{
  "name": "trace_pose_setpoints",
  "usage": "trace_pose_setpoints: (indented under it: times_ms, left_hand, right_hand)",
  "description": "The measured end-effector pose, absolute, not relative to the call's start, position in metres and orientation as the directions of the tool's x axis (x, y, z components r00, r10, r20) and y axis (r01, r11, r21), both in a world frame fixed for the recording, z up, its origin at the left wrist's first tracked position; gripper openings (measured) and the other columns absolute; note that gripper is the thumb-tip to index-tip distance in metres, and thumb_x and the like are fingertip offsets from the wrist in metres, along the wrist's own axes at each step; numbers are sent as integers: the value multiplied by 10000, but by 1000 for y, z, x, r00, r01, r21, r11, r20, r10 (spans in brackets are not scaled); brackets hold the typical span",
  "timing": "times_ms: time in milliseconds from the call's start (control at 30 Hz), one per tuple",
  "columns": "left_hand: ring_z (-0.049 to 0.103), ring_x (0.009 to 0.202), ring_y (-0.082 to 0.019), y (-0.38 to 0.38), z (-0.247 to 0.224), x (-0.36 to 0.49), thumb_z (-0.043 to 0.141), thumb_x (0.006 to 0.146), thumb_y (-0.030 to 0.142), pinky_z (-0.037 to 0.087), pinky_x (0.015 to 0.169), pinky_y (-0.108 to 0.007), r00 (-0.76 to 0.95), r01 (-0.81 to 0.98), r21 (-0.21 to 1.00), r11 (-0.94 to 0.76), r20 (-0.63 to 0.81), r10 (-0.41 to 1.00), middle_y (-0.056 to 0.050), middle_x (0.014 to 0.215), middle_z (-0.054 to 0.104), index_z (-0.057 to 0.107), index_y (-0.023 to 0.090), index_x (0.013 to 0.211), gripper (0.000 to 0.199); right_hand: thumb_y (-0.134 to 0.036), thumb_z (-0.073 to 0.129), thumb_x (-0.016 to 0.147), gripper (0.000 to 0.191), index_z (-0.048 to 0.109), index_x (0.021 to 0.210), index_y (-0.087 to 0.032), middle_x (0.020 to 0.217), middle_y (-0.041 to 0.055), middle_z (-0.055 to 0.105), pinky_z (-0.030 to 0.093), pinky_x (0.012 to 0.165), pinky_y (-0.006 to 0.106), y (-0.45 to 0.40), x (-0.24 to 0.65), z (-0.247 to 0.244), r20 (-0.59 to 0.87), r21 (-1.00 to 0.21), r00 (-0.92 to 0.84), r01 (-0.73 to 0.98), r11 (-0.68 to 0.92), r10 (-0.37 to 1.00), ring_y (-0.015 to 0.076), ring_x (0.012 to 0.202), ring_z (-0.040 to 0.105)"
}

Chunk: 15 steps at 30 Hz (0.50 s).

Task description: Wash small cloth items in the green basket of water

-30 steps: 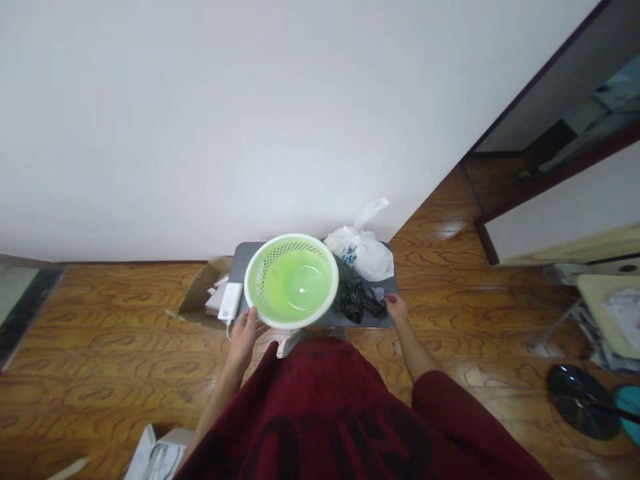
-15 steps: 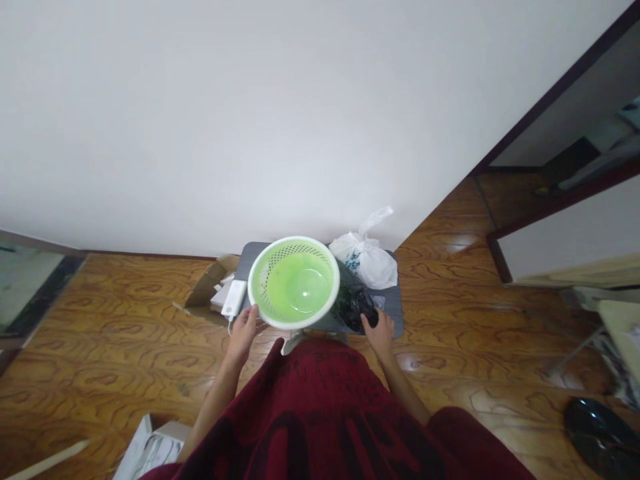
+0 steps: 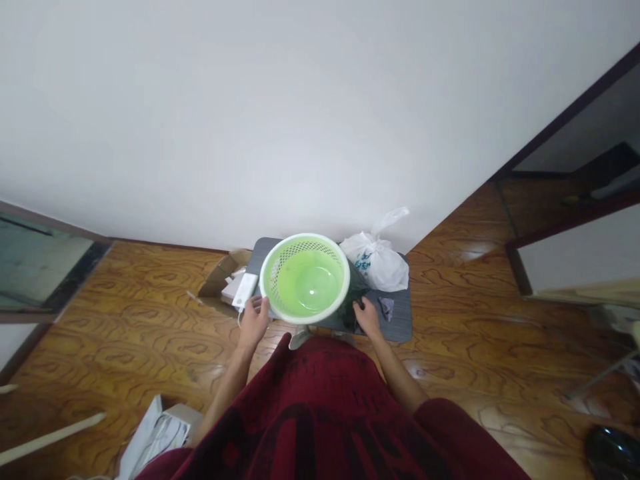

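A white-rimmed plastic basket (image 3: 345, 283), green inside with a perforated side, sits over a small dark grey table (image 3: 395, 323). At its lower left rim is my left hand (image 3: 256, 320), thumb and fingers closed at the edge. My right hand (image 3: 369, 316) pinches a black plastic bag (image 3: 353, 303) close to the basket's right side; part of that bag is hidden by the basket. A tied white plastic bag (image 3: 383, 263) rests at the table's back right. A white box-shaped device with a cable (image 3: 245, 291) lies beside my left hand.
Against the table's left end stands an open cardboard box (image 3: 215, 283) with white items inside. A small grey patterned piece (image 3: 387, 308) lies right of my right hand. Another open box (image 3: 167, 433) and a pale stick (image 3: 55, 437) are on the wooden floor. A white wall (image 3: 310, 120) rises behind.
My right hand has drawn the black bag left, closer to the basket, uncovering more tabletop and the grey patterned piece. My left hand stays at the basket's rim. The whole view has shifted slightly.
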<state>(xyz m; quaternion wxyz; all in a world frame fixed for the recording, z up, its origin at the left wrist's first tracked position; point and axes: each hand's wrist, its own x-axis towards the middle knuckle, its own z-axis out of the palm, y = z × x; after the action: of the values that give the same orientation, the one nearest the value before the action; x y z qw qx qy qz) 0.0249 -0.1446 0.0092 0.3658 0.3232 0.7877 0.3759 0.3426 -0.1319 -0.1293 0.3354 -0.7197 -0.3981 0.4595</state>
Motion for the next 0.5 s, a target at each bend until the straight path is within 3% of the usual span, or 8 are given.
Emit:
trace_pose_setpoints:
  times_ms: [167, 233, 367, 433, 500]
  left_hand:
    - [549, 1363, -365, -144, 33, 40, 702, 874, 290, 377, 1221, -549, -514, 542, 768, 340, -17, 857, -213, 1315, 625, 588, 155, 1180, 353]
    - [501, 1404, -369, -144, 46, 55, 729, 858, 301, 333, 1250, -542, -457, 555, 792, 254, 34, 889, -197, 1332, 620, 601, 173, 1186, 375]
    - [562, 1343, -343, -146, 67, 101, 790, 840, 341, 382, 1229, -495, -301, 383, 915, 125, -4, 954, -152, 1336, 645, 648, 203, 1191, 403]
    - [627, 1265, -321, -147, 70, 127, 790, 856, 368, 442, 1181, -483, -180, 234, 963, 136, -94, 979, -153, 1306, 672, 663, 198, 1180, 387]
    - [627, 1295, -317, -143, 67, 150, 817, 842, 388, 480, 1147, -477, -94, -5, 980, 199, -198, 976, -177, 1353, 667, 639, 200, 1228, 465]
  right_hand:
    - [-494, 555, 842, 325, 703, 938, -221, 977, 89, 755, 494, 913, 349, -147, 365, -68, -250, -909, 283, 261, -325, 926, 265, 958, 657]
    - [-484, 567, 858, 322, 709, 948, -210, 971, 89, 754, 501, 881, 339, -152, 375, -38, -210, -925, 287, 251, -285, 935, 264, 947, 653]
    - [-432, 667, 815, 298, 762, 981, -203, 1003, 70, 770, 516, 912, 343, -159, 395, 21, -156, -971, 275, 134, -198, 949, 267, 974, 674]
    - [-421, 704, 763, 295, 779, 942, -200, 962, 70, 774, 548, 848, 352, -166, 407, 45, -210, -978, 329, -53, -204, 921, 273, 925, 692]
    - [-431, 685, 753, 335, 795, 976, -206, 1012, 81, 778, 573, 879, 394, -177, 423, 61, -233, -958, 368, -245, -148, 900, 305, 993, 711]
